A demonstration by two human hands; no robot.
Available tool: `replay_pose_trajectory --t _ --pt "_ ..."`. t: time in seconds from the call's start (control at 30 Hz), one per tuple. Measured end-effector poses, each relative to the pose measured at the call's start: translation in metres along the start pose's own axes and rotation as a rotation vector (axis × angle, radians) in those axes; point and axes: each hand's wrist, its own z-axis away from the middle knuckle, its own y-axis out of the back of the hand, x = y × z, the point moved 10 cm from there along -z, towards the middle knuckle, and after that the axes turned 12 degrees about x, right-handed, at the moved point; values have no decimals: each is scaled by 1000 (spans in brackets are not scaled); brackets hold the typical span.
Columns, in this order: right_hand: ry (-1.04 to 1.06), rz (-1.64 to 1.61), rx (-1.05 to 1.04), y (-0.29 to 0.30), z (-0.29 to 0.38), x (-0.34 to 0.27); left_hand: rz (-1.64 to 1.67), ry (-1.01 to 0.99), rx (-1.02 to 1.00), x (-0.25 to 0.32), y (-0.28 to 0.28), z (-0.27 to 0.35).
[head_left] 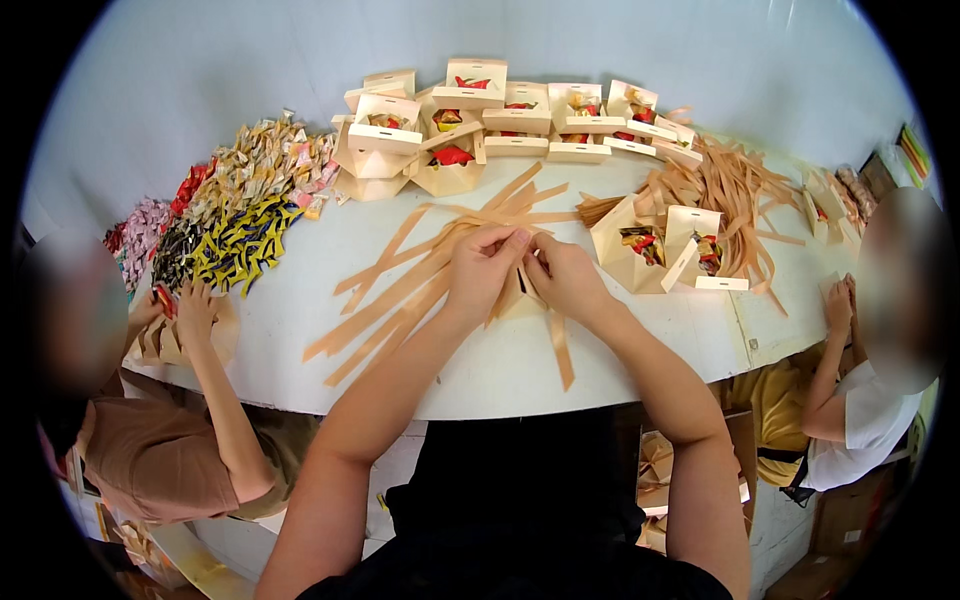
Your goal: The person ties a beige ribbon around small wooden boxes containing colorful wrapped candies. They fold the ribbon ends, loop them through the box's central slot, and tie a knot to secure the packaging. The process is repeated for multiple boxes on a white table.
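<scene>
My left hand (484, 270) and my right hand (566, 277) meet over a small cream paperboard box (520, 306) in the middle of the table. Thumbs and forefingers of both hands pinch a peach satin ribbon (560, 352) at the top of the box; one ribbon end hangs down below my right hand. The fingers hide the knot or fold and much of the box. Beneath and left of my left hand, cut ribbon strips (375, 322) lie fanned out. Open cream boxes holding wrapped sweets (641, 247) stand right of my right hand.
Stacked open boxes (525, 120) line the back of the white table (480, 390). Wrapped sweets (247, 232) are heaped at left, a ribbon pile (739, 202) at right. One person (165, 450) works at left with a hand (196, 315) near the sweets; another (862, 427) sits at right.
</scene>
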Motion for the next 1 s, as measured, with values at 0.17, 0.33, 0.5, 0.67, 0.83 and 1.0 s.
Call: replay_pose_trajectory --t 0.17,0.33,0.5,0.67,0.83,1.0 --pt "101 24 21 15 -7 9 -84 -164 65 6 6 4" --pt "-31 -78 -3 19 -9 37 -230 -231 63 18 2 11" --pt "-386 -225 -130 17 -6 52 -479 -532 54 46 -10 28" --pt "-559 -723 -150 18 -1 31 -687 -786 70 58 -24 40" --pt "-269 -554 -210 17 6 -2 -451 -424 95 21 0 17" --pt "-217 -259 -243 11 4 20 110 165 16 -4 7 5"
